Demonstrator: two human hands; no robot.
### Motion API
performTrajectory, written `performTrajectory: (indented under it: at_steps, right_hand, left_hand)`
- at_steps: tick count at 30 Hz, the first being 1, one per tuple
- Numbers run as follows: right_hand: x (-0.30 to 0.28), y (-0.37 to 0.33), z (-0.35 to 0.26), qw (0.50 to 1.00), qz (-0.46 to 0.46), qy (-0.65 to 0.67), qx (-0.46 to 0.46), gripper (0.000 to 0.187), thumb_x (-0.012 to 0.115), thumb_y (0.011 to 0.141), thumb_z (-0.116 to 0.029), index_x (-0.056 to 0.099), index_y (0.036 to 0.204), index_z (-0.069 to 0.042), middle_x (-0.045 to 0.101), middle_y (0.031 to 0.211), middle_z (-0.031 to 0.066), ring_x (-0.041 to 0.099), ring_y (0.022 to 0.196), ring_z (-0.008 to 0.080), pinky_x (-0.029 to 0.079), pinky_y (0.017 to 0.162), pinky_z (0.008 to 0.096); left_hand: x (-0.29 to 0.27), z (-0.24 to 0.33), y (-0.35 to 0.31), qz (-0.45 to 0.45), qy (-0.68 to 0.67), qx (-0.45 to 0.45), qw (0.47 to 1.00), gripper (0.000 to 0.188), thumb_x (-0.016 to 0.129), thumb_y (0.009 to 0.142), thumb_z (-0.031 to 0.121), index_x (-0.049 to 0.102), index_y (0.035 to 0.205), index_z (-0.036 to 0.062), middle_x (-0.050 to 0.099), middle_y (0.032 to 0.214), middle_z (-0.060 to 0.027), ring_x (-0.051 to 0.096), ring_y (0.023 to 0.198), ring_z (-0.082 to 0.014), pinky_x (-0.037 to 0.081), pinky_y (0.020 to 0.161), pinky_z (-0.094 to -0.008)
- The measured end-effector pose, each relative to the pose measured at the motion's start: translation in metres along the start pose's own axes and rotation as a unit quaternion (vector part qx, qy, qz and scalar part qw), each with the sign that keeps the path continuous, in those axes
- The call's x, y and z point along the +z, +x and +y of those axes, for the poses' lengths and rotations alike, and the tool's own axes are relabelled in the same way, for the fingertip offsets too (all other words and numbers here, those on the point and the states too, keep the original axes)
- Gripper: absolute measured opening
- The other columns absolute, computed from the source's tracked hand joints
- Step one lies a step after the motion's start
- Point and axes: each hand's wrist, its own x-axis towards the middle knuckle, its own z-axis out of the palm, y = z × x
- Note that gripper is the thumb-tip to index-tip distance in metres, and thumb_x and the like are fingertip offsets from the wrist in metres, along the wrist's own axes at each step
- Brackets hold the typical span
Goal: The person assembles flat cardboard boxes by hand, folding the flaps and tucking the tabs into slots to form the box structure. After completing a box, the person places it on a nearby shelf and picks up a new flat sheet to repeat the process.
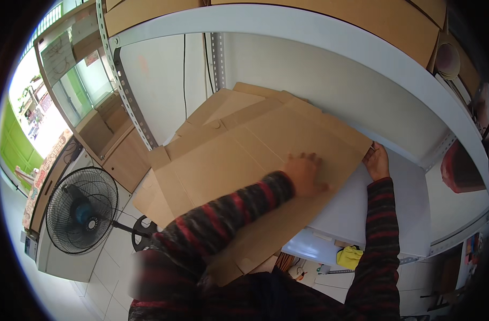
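A large flattened cardboard box (223,155) lies slantwise over a metal shelf, on top of more flat cardboard (223,102). My left hand (304,174) rests on its upper face with the fingers spread and nothing gripped. At the right corner of the same cardboard, my right hand (377,160) has its fingers closed on the edge. Part of that grip is hidden under the sheet. Creases and fold lines run across the brown surface, and its near edge reaches close to my body.
A grey shelf surface (356,200) extends right of the cardboard. Above it curves a metal shelf beam (308,27) with boxes on top. A black fan (83,209) stands at left, beside a wooden cabinet (124,160). A yellow cloth (350,257) hangs below the front edge.
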Motion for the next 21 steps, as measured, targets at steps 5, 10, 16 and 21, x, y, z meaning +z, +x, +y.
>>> performTrajectory:
  at_steps: [5,10,16,21]
  right_hand:
    - [0.008,-0.006,0.001,0.997,-0.022,-0.044,-0.056,0.046,0.045,0.091,-0.009,0.045,0.136,-0.007,0.057,0.123,0.0104,0.060,0.105,0.0208,0.046,0.094,0.0357]
    - [0.039,-0.021,-0.009,0.993,-0.023,-0.088,-0.077,0.053,0.044,0.093,-0.004,0.038,0.145,-0.010,0.051,0.133,0.0111,0.061,0.104,0.0214,0.048,0.094,0.0349]
    - [0.047,-0.010,0.006,0.976,-0.009,-0.211,-0.059,0.045,0.054,0.096,-0.017,0.047,0.140,-0.010,0.051,0.134,0.0081,0.058,0.106,0.0188,0.049,0.091,0.0340]
    - [0.037,0.005,0.030,0.938,-0.030,-0.317,-0.138,0.042,0.055,0.097,-0.022,0.050,0.136,-0.006,0.051,0.134,0.0084,0.057,0.105,0.0158,0.050,0.087,0.0319]
  left_hand:
    - [0.021,0.043,0.018,0.044,0.049,-0.001,0.998,0.056,0.064,0.079,0.041,0.057,0.116,-0.0014,0.063,0.108,-0.0194,0.063,0.099,-0.0351,0.051,0.083,-0.0464]
    - [0.018,0.032,0.023,0.078,-0.054,-0.027,0.995,0.035,0.060,0.080,0.019,0.064,0.107,-0.0033,0.069,0.084,-0.0186,0.069,0.083,-0.0341,0.054,0.074,-0.0397]
    - [0.019,-0.030,0.041,0.025,-0.334,-0.037,0.942,0.039,0.056,0.082,0.008,0.060,0.118,-0.0050,0.070,0.090,-0.0146,0.066,0.087,-0.0216,0.051,0.080,-0.0327]
    - [0.036,-0.057,0.047,-0.022,-0.459,-0.059,0.886,0.036,0.055,0.087,0.010,0.060,0.119,-0.0049,0.067,0.107,-0.0118,0.063,0.098,-0.0171,0.048,0.088,-0.0287]
